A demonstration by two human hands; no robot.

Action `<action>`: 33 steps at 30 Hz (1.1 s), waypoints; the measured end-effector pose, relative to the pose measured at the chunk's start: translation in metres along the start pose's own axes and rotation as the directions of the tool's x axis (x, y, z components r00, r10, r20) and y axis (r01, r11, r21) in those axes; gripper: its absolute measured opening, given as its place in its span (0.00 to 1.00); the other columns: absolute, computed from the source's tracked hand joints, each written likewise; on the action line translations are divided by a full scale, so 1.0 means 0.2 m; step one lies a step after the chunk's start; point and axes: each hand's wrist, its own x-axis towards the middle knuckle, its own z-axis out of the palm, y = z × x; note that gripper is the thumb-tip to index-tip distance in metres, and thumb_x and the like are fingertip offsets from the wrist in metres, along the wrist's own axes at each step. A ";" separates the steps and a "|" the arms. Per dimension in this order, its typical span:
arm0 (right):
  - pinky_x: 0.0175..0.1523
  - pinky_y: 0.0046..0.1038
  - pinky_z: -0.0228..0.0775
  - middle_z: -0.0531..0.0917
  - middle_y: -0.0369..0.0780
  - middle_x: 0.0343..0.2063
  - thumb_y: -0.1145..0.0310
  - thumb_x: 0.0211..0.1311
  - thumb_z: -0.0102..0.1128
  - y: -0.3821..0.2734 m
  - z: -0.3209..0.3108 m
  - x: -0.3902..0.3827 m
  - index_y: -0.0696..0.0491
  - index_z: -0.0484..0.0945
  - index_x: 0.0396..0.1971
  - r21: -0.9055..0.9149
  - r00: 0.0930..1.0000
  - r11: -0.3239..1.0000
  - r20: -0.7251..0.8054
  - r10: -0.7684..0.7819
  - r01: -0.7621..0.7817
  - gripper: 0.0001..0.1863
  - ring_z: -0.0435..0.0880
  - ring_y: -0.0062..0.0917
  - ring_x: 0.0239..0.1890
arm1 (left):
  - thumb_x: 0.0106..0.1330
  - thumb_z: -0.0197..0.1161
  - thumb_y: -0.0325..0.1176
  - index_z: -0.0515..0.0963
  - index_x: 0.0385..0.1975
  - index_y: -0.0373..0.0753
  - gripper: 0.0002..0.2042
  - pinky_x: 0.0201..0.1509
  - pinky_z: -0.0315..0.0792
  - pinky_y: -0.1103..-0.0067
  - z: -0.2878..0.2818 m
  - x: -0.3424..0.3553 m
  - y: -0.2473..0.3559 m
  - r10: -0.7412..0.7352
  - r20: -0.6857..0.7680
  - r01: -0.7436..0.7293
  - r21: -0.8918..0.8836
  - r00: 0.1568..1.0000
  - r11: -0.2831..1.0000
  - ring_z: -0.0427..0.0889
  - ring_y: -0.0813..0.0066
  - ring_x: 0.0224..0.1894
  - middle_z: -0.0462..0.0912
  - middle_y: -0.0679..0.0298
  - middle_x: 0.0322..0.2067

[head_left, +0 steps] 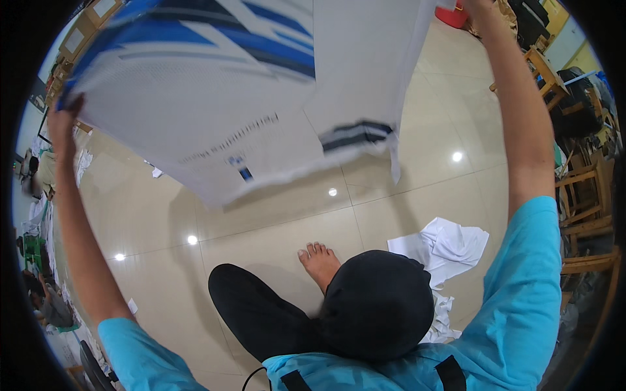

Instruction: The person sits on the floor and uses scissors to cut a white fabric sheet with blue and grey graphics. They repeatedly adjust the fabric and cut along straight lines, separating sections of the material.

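Note:
A wide white cloth with blue and black printed stripes (pixel 195 124) is spread in the air in front of me, blurred in places by motion. At the far left, my left hand (pixel 63 127) grips one edge of it, fingers closed on the fabric. My right hand (pixel 475 5) is at the top edge of the picture, where the cloth's other upper corner reaches it; its fingers are partly cut off. The cloth's lower edge hangs loose above the floor, with a small striped patch near its right corner.
Crumpled white fabric (pixel 447 247) lies on the glossy tiled floor (pixel 274 234), right of my bare foot (pixel 319 264). Wooden chairs (pixel 587 202) stand along the right. Cardboard boxes (pixel 78 36) are stacked at the far left. Another person (pixel 55 306) sits low at the left rim.

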 end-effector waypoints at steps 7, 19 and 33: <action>0.46 0.42 0.79 0.87 0.40 0.34 0.74 0.67 0.59 -0.48 -0.40 -0.41 0.57 0.86 0.45 0.510 0.976 0.839 -0.188 -0.106 0.189 0.11 0.88 0.31 0.41 | 0.93 0.45 0.50 0.68 0.78 0.24 0.32 0.84 0.70 0.57 -0.65 -0.57 0.33 0.306 0.072 -0.308 0.023 0.949 0.951 0.79 0.49 0.76 0.80 0.42 0.71; 0.54 0.21 0.77 0.87 0.33 0.45 0.86 0.75 0.60 0.35 -0.63 -1.86 0.57 0.82 0.57 0.169 0.874 0.858 0.052 0.484 -0.485 0.15 0.85 0.17 0.45 | 0.64 0.48 0.07 0.84 0.62 0.35 0.30 0.76 0.74 0.64 0.15 -1.81 0.21 0.063 0.178 -0.124 0.355 0.982 0.926 0.84 0.51 0.68 0.87 0.51 0.61; 0.55 0.37 0.81 0.93 0.48 0.46 0.78 0.63 0.75 0.75 -0.28 -2.74 0.57 0.85 0.53 -0.381 0.760 0.791 0.271 0.591 -0.479 0.18 0.92 0.39 0.49 | 0.69 0.49 0.10 0.80 0.75 0.47 0.36 0.72 0.79 0.59 0.74 -2.34 -0.54 -0.288 0.489 0.053 0.438 0.823 0.897 0.82 0.45 0.72 0.75 0.51 0.78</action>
